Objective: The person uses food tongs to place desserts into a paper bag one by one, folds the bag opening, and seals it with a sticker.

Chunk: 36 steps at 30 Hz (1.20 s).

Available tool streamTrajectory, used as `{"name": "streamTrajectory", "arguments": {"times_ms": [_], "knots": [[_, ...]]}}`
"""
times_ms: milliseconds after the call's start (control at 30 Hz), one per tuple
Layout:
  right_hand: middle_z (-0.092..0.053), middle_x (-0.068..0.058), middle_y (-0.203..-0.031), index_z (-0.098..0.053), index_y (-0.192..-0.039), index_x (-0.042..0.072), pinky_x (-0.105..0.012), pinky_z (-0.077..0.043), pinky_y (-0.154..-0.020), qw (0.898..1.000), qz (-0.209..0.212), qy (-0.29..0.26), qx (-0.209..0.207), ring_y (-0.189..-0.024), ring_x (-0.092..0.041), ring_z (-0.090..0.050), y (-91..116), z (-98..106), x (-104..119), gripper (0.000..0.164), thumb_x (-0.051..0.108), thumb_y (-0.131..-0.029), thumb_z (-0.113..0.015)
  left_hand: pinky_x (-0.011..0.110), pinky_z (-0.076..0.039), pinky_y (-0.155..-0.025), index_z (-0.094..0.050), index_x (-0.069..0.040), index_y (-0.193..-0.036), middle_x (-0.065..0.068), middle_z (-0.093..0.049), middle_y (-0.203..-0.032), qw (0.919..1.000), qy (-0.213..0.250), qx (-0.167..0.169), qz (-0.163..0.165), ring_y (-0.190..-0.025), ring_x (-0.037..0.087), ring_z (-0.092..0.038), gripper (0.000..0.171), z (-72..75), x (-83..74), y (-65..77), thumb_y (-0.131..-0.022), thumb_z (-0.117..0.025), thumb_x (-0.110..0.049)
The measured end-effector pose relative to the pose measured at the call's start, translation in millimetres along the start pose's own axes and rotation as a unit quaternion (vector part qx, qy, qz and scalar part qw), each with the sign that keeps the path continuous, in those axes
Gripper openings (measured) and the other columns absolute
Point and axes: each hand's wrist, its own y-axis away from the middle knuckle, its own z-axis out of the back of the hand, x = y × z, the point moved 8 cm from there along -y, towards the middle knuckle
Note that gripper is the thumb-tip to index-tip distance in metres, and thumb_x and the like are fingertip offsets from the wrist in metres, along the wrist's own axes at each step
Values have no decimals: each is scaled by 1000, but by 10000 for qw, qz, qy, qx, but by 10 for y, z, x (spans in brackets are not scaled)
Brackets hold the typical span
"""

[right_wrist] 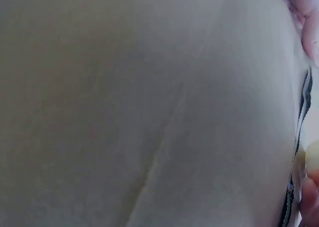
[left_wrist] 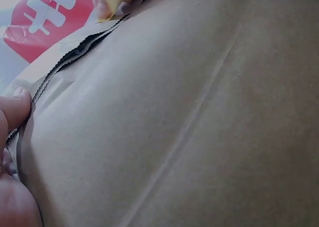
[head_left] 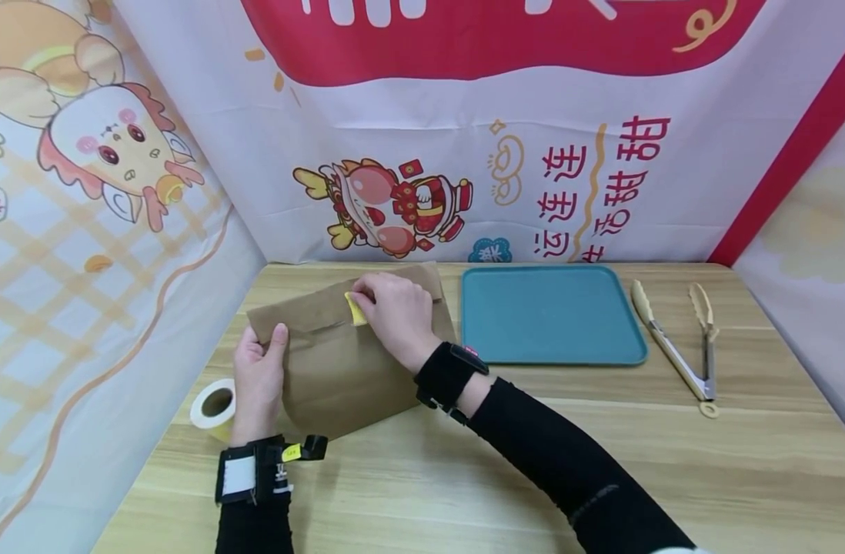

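A brown paper bag [head_left: 353,385] with its top edge folded over lies tilted on the table's left part. My left hand [head_left: 259,377] grips its left corner, thumb on the front and fingers behind. Between thumb and fingers my right hand [head_left: 402,315] pinches a small yellow sticker [head_left: 355,309] at the folded flap. The left wrist view is mostly bag front [left_wrist: 164,117], with the zigzag edge [left_wrist: 75,57] of the flap running up from my left thumb [left_wrist: 17,107]. In the right wrist view the bag [right_wrist: 149,107] hides most of both hands.
A roll of stickers [head_left: 215,408] stands left of my left hand. Right of the bag lies a teal tray [head_left: 554,315], and beyond it a pair of tongs [head_left: 679,362] with its arms spread. Printed cloth walls [head_left: 409,123] enclose the table at the back and sides.
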Motion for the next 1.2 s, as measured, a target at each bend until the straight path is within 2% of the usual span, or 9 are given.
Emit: {"name": "streamTrajectory", "arguments": {"times_ms": [167, 400, 567, 833, 1000, 1200], "knots": [[-68, 8, -75, -68, -96, 22, -18, -35, -48, 9999, -110, -9, 14, -61, -7, -58, -21, 22, -60, 22, 43, -88, -69, 14, -45, -84, -62, -19, -105, -15, -66, -102, 10000, -52, 11, 11, -102, 7, -55, 12, -6, 0, 8, -97, -59, -27], [-63, 9, -70, -63, -83, 22, -20, -34, -50, 9997, -125, 15, 203, -60, -7, -53, 25, 3, -125, 26, 47, -88, -67, 15, -44, -85, -62, -19, -108, -15, -67, -103, 9999, -136, -10, 59, -103, 7, -55, 16, -1, -1, 7, -97, -58, -30], [-61, 10, -67, -63, -80, 22, -19, -33, -48, 9988, 362, 246, 220, -58, -7, -52, 121, -31, -124, 27, 48, -87, -66, 15, -44, -84, -61, -20, -105, -16, -67, -101, 9998, -204, -25, 6, -102, 7, -55, 13, -3, -11, 3, -97, -58, -30], [-48, 9, -58, -57, -70, 21, -19, -23, -45, 9907, 1183, 628, 244, -51, -6, -43, 263, -60, -115, 35, 51, -80, -71, 15, -45, -84, -62, -19, -102, -16, -68, -97, 9998, 133, -118, -47, -100, 7, -56, 7, -8, -9, 7, -97, -60, -23], [-46, 11, -56, -55, -67, 22, -18, -19, -46, 9855, 1374, 809, 580, -51, -4, -43, 357, -83, -159, 38, 55, -77, -72, 15, -44, -85, -63, -18, -104, -14, -67, -101, 9999, 94, -117, -75, -102, 7, -55, 11, -12, -19, 30, -97, -60, -26], [-50, 13, -56, -57, -67, 25, -19, -25, -46, 9862, 1135, 391, 1138, -53, -2, -46, 449, -59, -239, 35, 54, -77, -73, 14, -45, -85, -63, -19, -111, -13, -66, -105, 9995, 108, -274, -132, -102, 6, -56, 17, -14, -43, 26, -97, -60, -27]]}}
